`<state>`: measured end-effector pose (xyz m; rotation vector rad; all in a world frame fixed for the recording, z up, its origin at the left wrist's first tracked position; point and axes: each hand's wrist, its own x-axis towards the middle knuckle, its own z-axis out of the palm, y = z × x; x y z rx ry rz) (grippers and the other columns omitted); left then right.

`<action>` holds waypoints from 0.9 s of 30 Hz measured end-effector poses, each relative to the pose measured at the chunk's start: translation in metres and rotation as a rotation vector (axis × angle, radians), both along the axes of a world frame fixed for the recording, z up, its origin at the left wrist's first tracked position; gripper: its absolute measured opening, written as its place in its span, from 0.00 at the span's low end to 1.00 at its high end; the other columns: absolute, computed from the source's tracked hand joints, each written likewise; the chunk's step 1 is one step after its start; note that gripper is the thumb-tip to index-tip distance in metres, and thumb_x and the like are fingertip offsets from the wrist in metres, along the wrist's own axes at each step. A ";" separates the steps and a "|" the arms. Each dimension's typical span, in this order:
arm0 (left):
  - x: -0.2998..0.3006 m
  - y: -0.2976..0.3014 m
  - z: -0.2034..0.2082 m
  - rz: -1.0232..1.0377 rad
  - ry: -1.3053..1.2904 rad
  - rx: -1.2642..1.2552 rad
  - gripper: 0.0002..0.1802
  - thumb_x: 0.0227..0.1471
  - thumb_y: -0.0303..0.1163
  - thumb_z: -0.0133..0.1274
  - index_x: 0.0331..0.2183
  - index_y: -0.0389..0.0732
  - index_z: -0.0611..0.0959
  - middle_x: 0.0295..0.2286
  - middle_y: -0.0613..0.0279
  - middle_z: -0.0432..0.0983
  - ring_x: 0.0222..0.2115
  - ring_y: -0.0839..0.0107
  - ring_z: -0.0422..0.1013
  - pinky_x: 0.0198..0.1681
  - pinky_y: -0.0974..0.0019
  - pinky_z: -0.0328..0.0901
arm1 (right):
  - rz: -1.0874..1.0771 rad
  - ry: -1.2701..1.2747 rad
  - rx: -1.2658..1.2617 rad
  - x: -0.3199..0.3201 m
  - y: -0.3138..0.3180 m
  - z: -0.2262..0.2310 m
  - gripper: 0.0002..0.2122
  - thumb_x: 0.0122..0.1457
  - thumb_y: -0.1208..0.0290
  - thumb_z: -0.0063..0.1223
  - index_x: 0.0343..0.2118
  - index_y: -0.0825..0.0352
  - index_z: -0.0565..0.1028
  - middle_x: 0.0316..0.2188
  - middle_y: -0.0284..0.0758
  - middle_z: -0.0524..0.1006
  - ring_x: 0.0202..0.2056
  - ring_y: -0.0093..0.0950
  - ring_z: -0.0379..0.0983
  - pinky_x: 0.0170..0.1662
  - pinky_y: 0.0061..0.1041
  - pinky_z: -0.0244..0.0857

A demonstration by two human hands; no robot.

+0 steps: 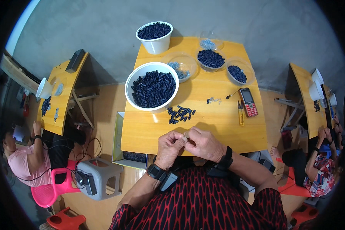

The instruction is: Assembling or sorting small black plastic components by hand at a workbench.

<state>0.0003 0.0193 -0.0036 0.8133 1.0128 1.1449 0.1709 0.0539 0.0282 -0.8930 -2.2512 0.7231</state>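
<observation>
My left hand (170, 148) and my right hand (206, 143) meet at the table's near edge, fingertips pinched together. Whatever lies between them is too small and covered to make out. Just beyond my hands is a loose pile of short black cylindrical pieces (180, 114). Farther to the right lie several small pale pieces (215, 100) with a dark one beside them. A large white bucket (129, 100) full of the same black pieces stands at the left of the table.
A second filled white bucket (157, 46) stands at the back, near clear plastic bowls (192, 65) of black pieces and small metallic parts. A keypad phone (248, 102) and yellow utility knife (241, 117) lie at right. Other people sit at side tables; a grey stool (99, 163) stands left.
</observation>
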 end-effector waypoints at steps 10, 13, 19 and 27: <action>-0.098 -0.007 0.012 0.799 0.216 0.359 0.04 0.55 0.25 0.55 0.29 0.41 0.76 0.25 0.66 0.72 0.24 0.78 0.67 0.28 0.73 0.64 | -0.268 0.150 -0.162 0.026 0.030 -0.013 0.06 0.55 0.78 0.57 0.34 0.73 0.75 0.29 0.41 0.77 0.30 0.31 0.76 0.34 0.26 0.68; -0.154 -0.016 -0.004 1.095 0.176 0.266 0.05 0.53 0.24 0.56 0.28 0.42 0.75 0.23 0.67 0.72 0.22 0.79 0.67 0.26 0.76 0.63 | -0.314 0.118 -0.138 0.021 0.037 -0.004 0.05 0.55 0.80 0.56 0.34 0.74 0.75 0.30 0.42 0.77 0.32 0.33 0.76 0.35 0.27 0.69; -0.202 -0.049 -0.067 1.106 0.107 -0.086 0.06 0.53 0.29 0.57 0.28 0.43 0.75 0.20 0.68 0.71 0.19 0.79 0.66 0.22 0.75 0.62 | -0.123 0.096 -0.025 -0.014 0.042 -0.003 0.05 0.53 0.82 0.54 0.34 0.72 0.75 0.30 0.43 0.74 0.31 0.42 0.73 0.35 0.32 0.68; -0.197 -0.056 -0.122 1.006 0.127 -0.454 0.07 0.53 0.32 0.57 0.33 0.41 0.78 0.22 0.68 0.73 0.18 0.78 0.69 0.18 0.77 0.64 | -0.150 -0.169 0.048 -0.029 0.047 -0.009 0.05 0.53 0.75 0.57 0.32 0.69 0.76 0.31 0.40 0.71 0.31 0.42 0.73 0.34 0.39 0.69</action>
